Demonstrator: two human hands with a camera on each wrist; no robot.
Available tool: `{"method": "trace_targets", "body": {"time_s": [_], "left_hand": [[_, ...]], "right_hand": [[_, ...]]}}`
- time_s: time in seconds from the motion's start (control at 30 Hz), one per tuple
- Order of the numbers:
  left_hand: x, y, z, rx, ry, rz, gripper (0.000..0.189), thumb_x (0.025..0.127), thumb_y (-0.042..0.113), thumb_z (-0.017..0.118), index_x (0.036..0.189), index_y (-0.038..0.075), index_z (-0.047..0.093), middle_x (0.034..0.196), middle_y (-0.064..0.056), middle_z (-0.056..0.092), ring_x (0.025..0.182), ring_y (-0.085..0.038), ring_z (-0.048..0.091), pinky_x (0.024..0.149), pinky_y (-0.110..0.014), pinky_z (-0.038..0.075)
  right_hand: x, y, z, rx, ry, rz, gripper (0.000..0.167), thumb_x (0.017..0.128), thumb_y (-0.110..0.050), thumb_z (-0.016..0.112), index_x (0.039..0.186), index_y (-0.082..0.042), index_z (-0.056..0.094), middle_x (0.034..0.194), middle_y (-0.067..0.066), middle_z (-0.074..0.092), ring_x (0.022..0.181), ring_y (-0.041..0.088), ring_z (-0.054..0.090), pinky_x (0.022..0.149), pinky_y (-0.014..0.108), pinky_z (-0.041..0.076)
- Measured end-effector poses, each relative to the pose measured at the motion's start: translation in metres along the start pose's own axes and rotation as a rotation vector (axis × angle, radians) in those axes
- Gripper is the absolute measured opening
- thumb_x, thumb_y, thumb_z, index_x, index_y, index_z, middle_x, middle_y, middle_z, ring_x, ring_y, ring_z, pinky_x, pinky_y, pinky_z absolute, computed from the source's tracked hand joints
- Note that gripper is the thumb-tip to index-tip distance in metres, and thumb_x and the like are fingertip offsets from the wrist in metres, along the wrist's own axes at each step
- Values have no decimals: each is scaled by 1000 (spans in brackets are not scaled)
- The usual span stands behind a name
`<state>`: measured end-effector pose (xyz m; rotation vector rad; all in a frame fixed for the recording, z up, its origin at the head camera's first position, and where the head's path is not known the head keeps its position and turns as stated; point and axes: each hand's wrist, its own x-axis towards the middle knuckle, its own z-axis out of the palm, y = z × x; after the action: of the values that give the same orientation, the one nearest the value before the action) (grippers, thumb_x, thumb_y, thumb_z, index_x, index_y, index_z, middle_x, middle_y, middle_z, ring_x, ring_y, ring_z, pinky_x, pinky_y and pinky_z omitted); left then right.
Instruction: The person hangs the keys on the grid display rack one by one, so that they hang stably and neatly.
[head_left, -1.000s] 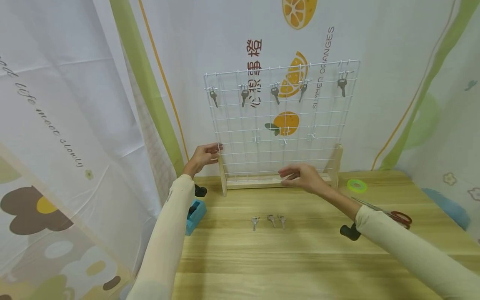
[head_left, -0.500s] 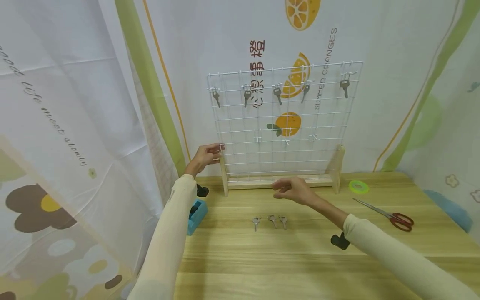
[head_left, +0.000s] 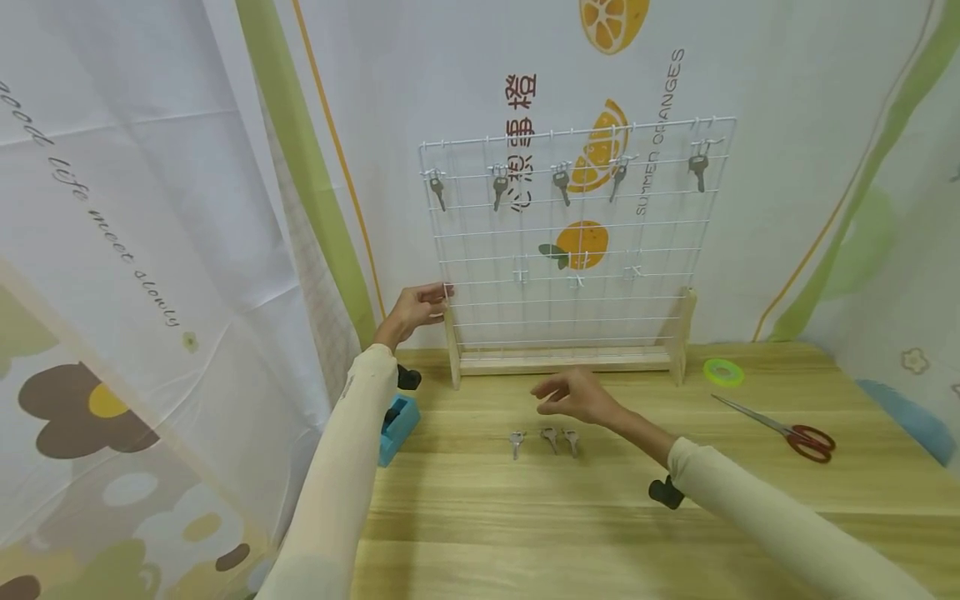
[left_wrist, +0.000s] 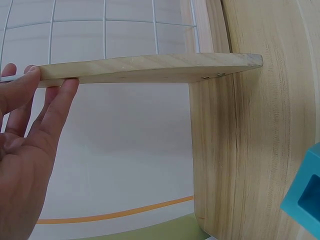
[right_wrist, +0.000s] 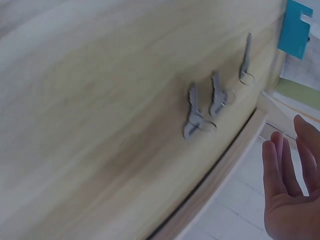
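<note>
Behind: white orange-print fabric curtain [head_left: 780, 100].
Surface: pale wood-grain table [head_left: 480, 525].
Standing: white wire grid rack [head_left: 495, 364]; five grey metal keys [head_left: 562, 187] hang near its top.
Loose: three ringed silver keys [head_left: 550, 438] on table before rack.
Left hand [head_left: 415, 311]: thumb and fingers pinch the rack's flat wooden left upright [left_wrist: 150, 65].
Right hand [head_left: 579, 397]: thumb and fingers apart, raised near the loose keys.

My left hand [head_left: 414, 312] pinches the side upright [left_wrist: 140, 65], smooth matt wood; the loose keys [right_wrist: 217, 101] are dull metal, the tabletop [head_left: 480, 508] wood-grained, the curtain [head_left: 217, 217] creased cloth.
</note>
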<state>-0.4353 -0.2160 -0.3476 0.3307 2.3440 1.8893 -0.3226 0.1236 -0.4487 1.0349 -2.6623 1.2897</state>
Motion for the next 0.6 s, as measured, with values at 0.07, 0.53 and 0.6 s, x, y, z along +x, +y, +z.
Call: {"method": "trace_targets", "body": {"time_s": [0.07, 0.53, 0.6], "left_hand": [[0, 0, 0, -4, -1, 1, 49, 104, -7, 56, 152, 1, 51, 156, -16, 50, 143, -31, 49, 112, -49, 47], [0, -5, -1, 17, 50, 43, 62, 101, -11, 58, 158, 9, 44, 148, -19, 57, 137, -34, 54, 104, -48, 55], [1, -5, 0, 22, 49, 56, 62, 100, -11, 58, 157, 11, 47, 147, -19, 59, 137, -34, 54, 102, -47, 56]], "right_hand": [[0, 4, 7, 0, -13, -26, 29, 89, -6, 82, 114, 8, 74, 108, 25, 75, 88, 28, 77, 76, 27, 64], [10, 24, 45, -84, -89, -58, 17, 89, 4, 79, 105, 6, 76, 102, 18, 77, 83, 21, 76, 75, 22, 62], [12, 25, 45, -109, -94, -63, 17, 88, 4, 80, 104, 5, 77, 99, 15, 78, 83, 19, 76, 76, 21, 62]]}}
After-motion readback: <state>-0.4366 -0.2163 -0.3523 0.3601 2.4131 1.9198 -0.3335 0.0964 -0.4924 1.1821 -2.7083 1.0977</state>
